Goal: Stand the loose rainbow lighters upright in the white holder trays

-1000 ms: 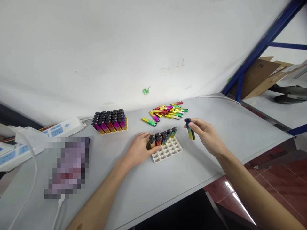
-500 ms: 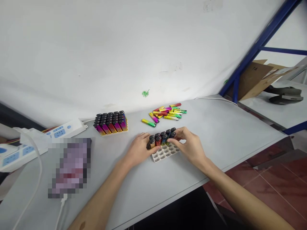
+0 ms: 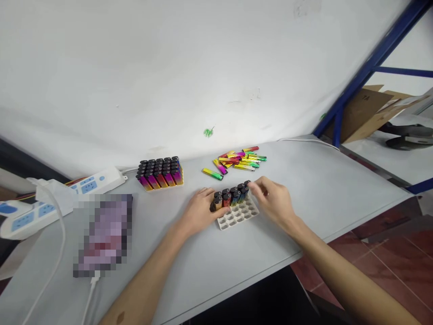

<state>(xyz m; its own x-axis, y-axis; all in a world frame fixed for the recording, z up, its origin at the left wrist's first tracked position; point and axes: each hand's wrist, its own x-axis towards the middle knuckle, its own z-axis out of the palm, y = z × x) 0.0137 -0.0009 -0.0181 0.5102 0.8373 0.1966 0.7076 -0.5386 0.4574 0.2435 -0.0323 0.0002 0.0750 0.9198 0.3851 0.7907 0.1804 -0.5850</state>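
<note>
A white tray with rows of holes (image 3: 237,217) lies on the grey table. Black-capped lighters (image 3: 235,196) stand upright along its far side, while the nearer holes show bare. My left hand (image 3: 199,210) is wrapped round the left end of the lighters, its thumb in front of them. My right hand (image 3: 270,198) is at the tray's right end, fingers curled near the last lighter; whether anything is between them is hidden. Loose shiny coloured sleeves or lighters (image 3: 237,160) lie in a pile behind the tray.
A second tray full of upright lighters (image 3: 160,174) stands at the back left. Left of it are a white power strip (image 3: 101,180), a blurred phone (image 3: 106,234) and a white cable (image 3: 89,295). A blue frame (image 3: 338,126) and cardboard box (image 3: 368,108) are at right.
My right hand has drawn back slightly to the right from the lighters, uncovering more of the tray's right side. My left hand keeps its place at the left end. The view has shifted a little.
</note>
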